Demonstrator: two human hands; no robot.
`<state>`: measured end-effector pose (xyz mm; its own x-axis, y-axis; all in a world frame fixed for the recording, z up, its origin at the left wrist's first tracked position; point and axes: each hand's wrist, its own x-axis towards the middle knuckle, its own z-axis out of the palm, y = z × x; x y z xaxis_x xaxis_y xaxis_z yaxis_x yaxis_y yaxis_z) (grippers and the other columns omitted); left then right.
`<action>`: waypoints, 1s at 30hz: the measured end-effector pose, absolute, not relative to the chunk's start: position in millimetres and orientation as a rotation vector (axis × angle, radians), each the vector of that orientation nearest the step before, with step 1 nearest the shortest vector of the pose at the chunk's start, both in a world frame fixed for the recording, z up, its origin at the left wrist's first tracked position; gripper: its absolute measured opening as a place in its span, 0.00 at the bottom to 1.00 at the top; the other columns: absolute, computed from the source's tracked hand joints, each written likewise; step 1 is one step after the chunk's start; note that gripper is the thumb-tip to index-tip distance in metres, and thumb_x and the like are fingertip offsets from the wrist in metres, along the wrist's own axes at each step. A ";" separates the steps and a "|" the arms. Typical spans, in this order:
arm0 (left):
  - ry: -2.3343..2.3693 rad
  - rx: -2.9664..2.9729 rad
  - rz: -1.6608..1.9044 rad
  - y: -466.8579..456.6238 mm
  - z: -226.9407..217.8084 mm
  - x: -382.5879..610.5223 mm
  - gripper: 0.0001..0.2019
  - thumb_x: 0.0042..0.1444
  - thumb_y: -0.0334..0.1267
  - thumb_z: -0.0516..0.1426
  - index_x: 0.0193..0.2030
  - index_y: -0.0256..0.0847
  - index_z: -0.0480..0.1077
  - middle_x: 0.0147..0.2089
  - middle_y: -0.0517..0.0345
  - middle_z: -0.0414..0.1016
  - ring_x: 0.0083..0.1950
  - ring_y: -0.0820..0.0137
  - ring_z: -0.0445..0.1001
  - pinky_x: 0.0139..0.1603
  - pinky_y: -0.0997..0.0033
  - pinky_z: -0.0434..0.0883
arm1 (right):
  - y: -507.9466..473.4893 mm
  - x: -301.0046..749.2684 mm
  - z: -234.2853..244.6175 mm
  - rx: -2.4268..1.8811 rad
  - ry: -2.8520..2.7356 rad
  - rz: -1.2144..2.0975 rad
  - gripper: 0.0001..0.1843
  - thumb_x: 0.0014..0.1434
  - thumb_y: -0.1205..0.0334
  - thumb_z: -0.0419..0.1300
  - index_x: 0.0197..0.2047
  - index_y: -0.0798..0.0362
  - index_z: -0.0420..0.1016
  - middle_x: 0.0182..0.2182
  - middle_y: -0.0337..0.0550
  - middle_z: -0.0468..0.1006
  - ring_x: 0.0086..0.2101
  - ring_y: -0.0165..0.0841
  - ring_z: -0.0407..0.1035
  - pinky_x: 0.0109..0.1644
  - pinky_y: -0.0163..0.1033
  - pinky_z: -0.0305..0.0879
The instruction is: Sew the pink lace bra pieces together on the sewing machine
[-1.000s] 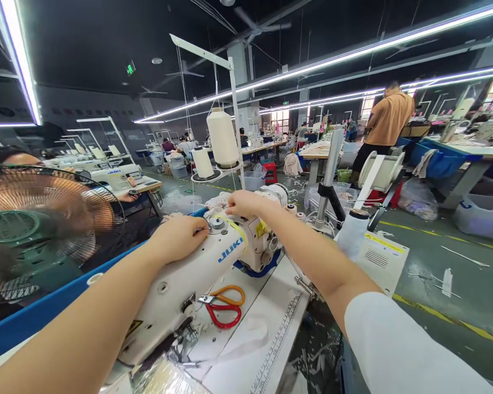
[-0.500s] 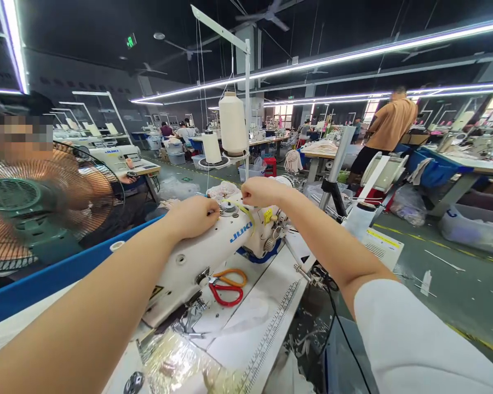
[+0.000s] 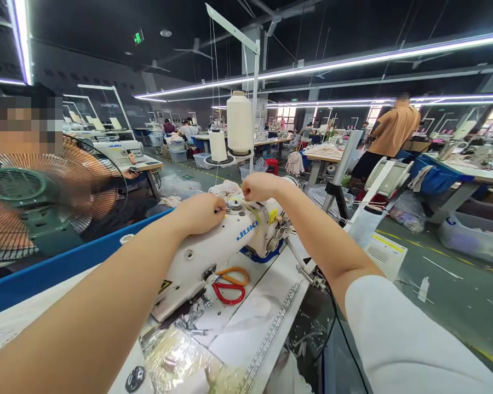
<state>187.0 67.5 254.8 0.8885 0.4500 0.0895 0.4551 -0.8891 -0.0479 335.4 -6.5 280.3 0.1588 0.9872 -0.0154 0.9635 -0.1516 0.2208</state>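
A white JUKI sewing machine (image 3: 213, 241) stands in front of me, with a round metal part (image 3: 235, 208) on top of its arm. My left hand (image 3: 203, 213) rests on the machine top just left of this part, fingers closed in a pinch. On the other side, my right hand (image 3: 259, 187) hovers close above the machine with curled fingers. Whatever is between the fingertips of either hand is too small to make out. Scissors (image 3: 230, 290) with one orange and one red handle lie against the machine's near side.
Thread cones (image 3: 239, 123) stand on a rack behind the machine. A green fan (image 3: 28, 191) turns at left, near a seated person. Tape rolls hang on a metal stand (image 3: 340, 175) at right. A printed ruler (image 3: 275, 334) edges the table, beside a plastic bag (image 3: 181, 361).
The view has shifted slightly, so the scene sits a little farther right. My right hand has come closer to the round metal part, while my left hand stays beside it.
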 end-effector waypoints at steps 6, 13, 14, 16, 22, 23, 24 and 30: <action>-0.725 -2.975 -0.110 66.2 256.1 185.6 0.16 0.53 0.41 0.46 0.38 0.42 0.73 0.36 0.54 0.79 0.37 0.61 0.75 0.36 0.67 0.67 | 4.0 319.1 278.4 2.273 2.052 0.251 0.14 0.60 0.63 0.57 0.47 0.52 0.79 0.42 0.45 0.80 0.40 0.33 0.72 0.33 0.32 0.58; -0.682 -2.992 -0.123 66.0 256.2 184.9 0.14 0.52 0.42 0.47 0.34 0.44 0.73 0.36 0.55 0.79 0.37 0.61 0.75 0.36 0.67 0.67 | -7.6 333.1 278.7 2.317 1.877 0.254 0.14 0.58 0.68 0.57 0.45 0.56 0.79 0.42 0.51 0.80 0.40 0.38 0.73 0.34 0.34 0.60; -0.684 -2.989 -0.122 65.8 256.7 185.3 0.14 0.51 0.42 0.47 0.34 0.44 0.73 0.35 0.55 0.79 0.36 0.61 0.75 0.36 0.67 0.67 | -4.2 333.4 279.8 2.331 1.863 0.262 0.15 0.59 0.67 0.56 0.47 0.57 0.78 0.43 0.53 0.79 0.41 0.38 0.73 0.35 0.34 0.60; -0.694 -2.983 -0.117 65.6 257.7 185.9 0.15 0.51 0.42 0.46 0.34 0.43 0.73 0.33 0.55 0.79 0.36 0.61 0.75 0.34 0.67 0.67 | 0.5 328.5 281.4 2.314 1.902 0.268 0.16 0.60 0.65 0.54 0.50 0.56 0.77 0.46 0.52 0.78 0.43 0.38 0.72 0.35 0.35 0.60; -0.683 -3.002 -0.121 67.7 257.0 186.5 0.16 0.51 0.42 0.46 0.36 0.43 0.74 0.35 0.55 0.79 0.36 0.61 0.74 0.34 0.67 0.66 | -8.4 322.1 282.8 2.140 1.945 0.168 0.11 0.56 0.67 0.58 0.41 0.56 0.80 0.39 0.50 0.80 0.37 0.38 0.72 0.32 0.35 0.58; -0.680 -3.002 -0.120 68.0 256.7 186.5 0.16 0.51 0.42 0.47 0.35 0.43 0.73 0.35 0.55 0.78 0.35 0.62 0.74 0.33 0.67 0.66 | -7.9 324.6 282.7 2.165 1.900 0.175 0.12 0.56 0.69 0.58 0.41 0.58 0.80 0.39 0.53 0.80 0.37 0.39 0.72 0.33 0.36 0.58; -0.680 -3.000 -0.120 68.2 256.5 186.4 0.15 0.51 0.43 0.47 0.35 0.43 0.73 0.34 0.55 0.78 0.34 0.62 0.74 0.33 0.67 0.66 | -6.4 326.2 282.4 2.202 1.866 0.197 0.13 0.57 0.69 0.56 0.42 0.60 0.79 0.41 0.55 0.79 0.38 0.40 0.72 0.33 0.36 0.59; -0.681 -2.984 -0.110 67.7 255.1 185.4 0.16 0.50 0.41 0.46 0.37 0.43 0.73 0.34 0.56 0.78 0.33 0.63 0.74 0.32 0.68 0.65 | -4.3 310.6 279.4 2.208 1.987 0.304 0.16 0.60 0.66 0.54 0.49 0.53 0.77 0.47 0.50 0.77 0.46 0.41 0.71 0.37 0.35 0.61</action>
<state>185.4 67.7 255.1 0.8988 0.4296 0.0871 0.4352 -0.8983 -0.0606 310.6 -4.3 279.4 0.0993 0.9940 0.0464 0.9623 -0.1078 0.2496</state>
